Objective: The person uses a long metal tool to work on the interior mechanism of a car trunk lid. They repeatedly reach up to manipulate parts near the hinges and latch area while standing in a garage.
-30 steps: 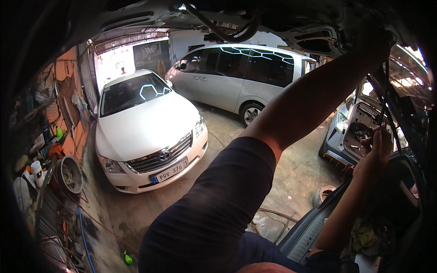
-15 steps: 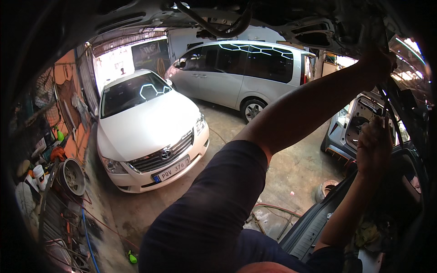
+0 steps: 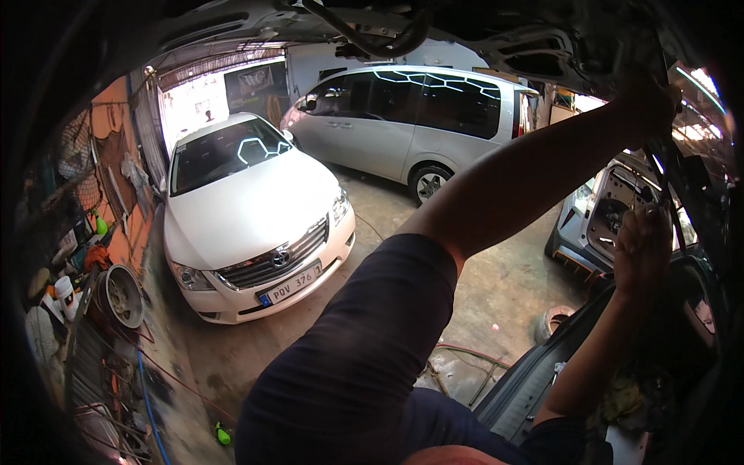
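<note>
My left arm, in a dark sleeve, reaches up to the right. My left hand [image 3: 649, 108] is raised against the dark underside of a lifted vehicle panel [image 3: 542, 58], at its right edge. Shadow hides most of its fingers, so its grip cannot be made out. Lower down, my right hand [image 3: 645, 239] is closed, its fingers wrapped round a thin dark rod [image 3: 666, 180] that runs upward toward my left hand. The rod's ends do not show clearly.
A white sedan [image 3: 240, 209] and a silver van [image 3: 403, 124] stand beyond. At lower right is a dark vehicle's sill [image 3: 527, 387]. A wheel rim [image 3: 122, 297] and clutter line the left wall. Hoses [image 3: 473, 353] and a tyre [image 3: 553, 322] lie on the floor.
My right hand has shifted slightly up and to the right with the rod. My left hand stays raised at nearly the same place, and the view has moved a little.
</note>
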Available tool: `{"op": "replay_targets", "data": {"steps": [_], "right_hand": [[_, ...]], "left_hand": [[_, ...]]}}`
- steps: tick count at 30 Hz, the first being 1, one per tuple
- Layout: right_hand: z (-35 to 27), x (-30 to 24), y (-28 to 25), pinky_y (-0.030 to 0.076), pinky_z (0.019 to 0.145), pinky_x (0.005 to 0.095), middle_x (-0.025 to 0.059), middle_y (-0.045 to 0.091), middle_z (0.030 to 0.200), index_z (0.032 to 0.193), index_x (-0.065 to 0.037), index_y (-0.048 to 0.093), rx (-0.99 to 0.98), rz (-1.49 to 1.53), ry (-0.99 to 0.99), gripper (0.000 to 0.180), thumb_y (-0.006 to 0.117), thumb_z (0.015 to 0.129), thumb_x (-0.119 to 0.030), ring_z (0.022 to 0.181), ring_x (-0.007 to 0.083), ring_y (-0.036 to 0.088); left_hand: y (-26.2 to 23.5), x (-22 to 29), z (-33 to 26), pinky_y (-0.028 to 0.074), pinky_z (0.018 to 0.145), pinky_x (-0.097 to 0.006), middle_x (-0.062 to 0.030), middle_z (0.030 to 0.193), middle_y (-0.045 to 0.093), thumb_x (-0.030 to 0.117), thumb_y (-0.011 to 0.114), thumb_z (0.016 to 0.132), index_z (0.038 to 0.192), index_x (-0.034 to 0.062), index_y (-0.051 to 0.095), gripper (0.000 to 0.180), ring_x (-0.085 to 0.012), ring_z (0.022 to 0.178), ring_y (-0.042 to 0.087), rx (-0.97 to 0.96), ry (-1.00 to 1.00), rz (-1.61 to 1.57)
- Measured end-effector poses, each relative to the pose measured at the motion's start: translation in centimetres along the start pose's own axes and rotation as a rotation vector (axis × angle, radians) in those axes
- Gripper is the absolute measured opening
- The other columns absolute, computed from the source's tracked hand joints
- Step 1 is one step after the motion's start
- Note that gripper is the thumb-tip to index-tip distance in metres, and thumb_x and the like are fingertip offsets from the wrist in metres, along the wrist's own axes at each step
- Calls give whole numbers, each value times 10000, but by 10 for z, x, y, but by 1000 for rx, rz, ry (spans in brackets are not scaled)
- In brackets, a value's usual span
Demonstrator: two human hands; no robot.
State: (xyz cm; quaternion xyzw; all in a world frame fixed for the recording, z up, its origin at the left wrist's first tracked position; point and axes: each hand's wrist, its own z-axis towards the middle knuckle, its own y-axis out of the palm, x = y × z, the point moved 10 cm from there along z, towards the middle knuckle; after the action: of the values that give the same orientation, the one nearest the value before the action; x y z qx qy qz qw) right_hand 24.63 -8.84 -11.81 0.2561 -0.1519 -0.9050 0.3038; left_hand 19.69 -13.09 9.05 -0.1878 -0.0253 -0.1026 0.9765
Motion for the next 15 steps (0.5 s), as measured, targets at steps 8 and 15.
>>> {"op": "replay_targets", "data": {"steps": [8, 15], "right_hand": [[-24, -25, 9, 515, 640, 253, 124, 637, 1072, 1140, -11, 615, 622, -901, -432, 308, 593, 1014, -291, 763, 170, 656], [-27, -30, -50, 500, 602, 260, 106, 664, 994, 1095, -10, 649, 508, -736, -260, 260, 558, 1029, -244, 775, 155, 633]], "left_hand": [[18, -2, 20, 561, 650, -383, -31, 761, 692, 201, 666, 884, 1052, 124, 693, 187, -190, 694, 705, 131, 330, 580], [23, -6, 21, 556, 716, -381, -62, 830, 707, 199, 631, 907, 1105, 122, 700, 223, -211, 793, 716, 47, 182, 409]]}}
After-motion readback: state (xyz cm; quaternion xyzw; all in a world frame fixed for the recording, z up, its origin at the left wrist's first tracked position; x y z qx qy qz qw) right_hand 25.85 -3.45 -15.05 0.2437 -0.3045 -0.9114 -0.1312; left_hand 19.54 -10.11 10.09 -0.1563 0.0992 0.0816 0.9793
